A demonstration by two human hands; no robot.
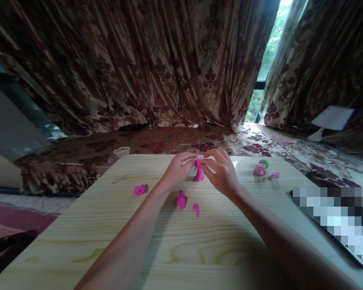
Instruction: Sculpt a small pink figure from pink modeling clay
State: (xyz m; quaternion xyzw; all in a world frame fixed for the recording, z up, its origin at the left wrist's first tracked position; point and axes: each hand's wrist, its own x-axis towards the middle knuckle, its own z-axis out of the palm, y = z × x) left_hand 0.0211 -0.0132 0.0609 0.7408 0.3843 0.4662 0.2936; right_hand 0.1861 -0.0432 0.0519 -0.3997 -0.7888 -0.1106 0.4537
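Observation:
An upright pink modelling-clay figure, wider at its base, stands on the wooden table between my hands. My left hand pinches its upper left side with thumb and fingers. From the other side, my right hand has thumb and fingertips closed at its upper right. The fingers partly hide the top of the figure. Nearer to me lie a pink clay lump with a narrow neck and a small curved pink clay scrap. Left of my left forearm is another pink clay lump.
On the table, at the right, lie a pink ring-like piece, a green piece and a smaller pink piece. A blurred-out dark-edged device occupies the right edge. A white lamp stands beyond, before patterned curtains.

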